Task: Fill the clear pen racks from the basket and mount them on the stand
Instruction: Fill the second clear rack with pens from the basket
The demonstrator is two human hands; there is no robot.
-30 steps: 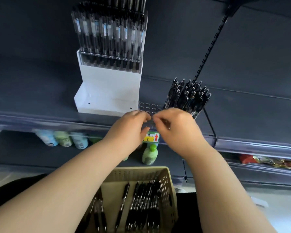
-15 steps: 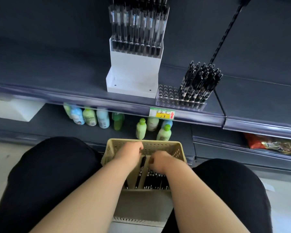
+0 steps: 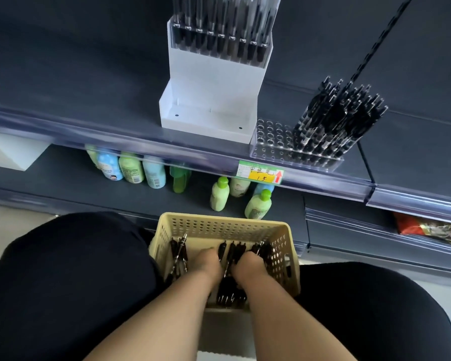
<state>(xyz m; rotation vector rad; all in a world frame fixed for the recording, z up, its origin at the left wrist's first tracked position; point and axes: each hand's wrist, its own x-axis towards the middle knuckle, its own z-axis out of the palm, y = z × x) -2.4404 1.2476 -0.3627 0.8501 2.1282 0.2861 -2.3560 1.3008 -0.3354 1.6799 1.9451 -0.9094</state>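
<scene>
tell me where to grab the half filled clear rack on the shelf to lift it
Probably by its two short ends, low on the base, coming from the front edge of the shelf. The clear rack is long and shallow; its pens crowd and lean over the right half, blocking a top grip, so keep it level.

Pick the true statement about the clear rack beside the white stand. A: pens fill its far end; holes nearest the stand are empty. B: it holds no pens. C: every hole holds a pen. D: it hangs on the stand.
A: in the clear rack black pens crowd the far end; holes nearest the white stand are bare.
</scene>
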